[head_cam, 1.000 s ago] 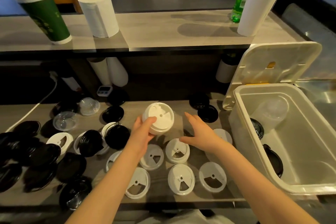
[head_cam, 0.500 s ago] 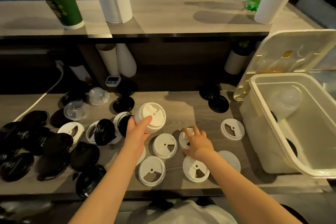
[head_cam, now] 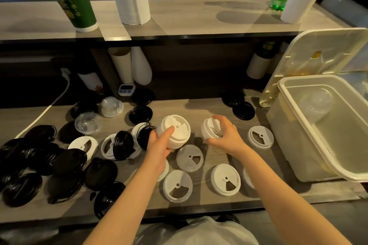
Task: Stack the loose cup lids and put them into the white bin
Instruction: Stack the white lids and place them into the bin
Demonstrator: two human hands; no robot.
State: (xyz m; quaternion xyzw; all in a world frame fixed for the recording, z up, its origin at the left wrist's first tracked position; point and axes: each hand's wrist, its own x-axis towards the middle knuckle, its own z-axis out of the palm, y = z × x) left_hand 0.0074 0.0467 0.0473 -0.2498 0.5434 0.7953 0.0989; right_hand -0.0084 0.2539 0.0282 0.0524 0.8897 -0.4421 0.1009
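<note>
Holding a stack of white lids (head_cam: 175, 131) above the table (head_cam: 199, 109), the left hand (head_cam: 159, 145) has its grip closed on it. The right hand (head_cam: 225, 135) grips one white lid (head_cam: 209, 130) just beside. More loose white lids (head_cam: 225, 179) lie below. The white bin (head_cam: 298, 125) stands open at right.

One view only — a wide-angle camera on the person's head, looking forward and steeply down, close over the lower counter (head_cam: 199, 109), the raised shelf (head_cam: 199, 20) behind it — edges bowed.
</note>
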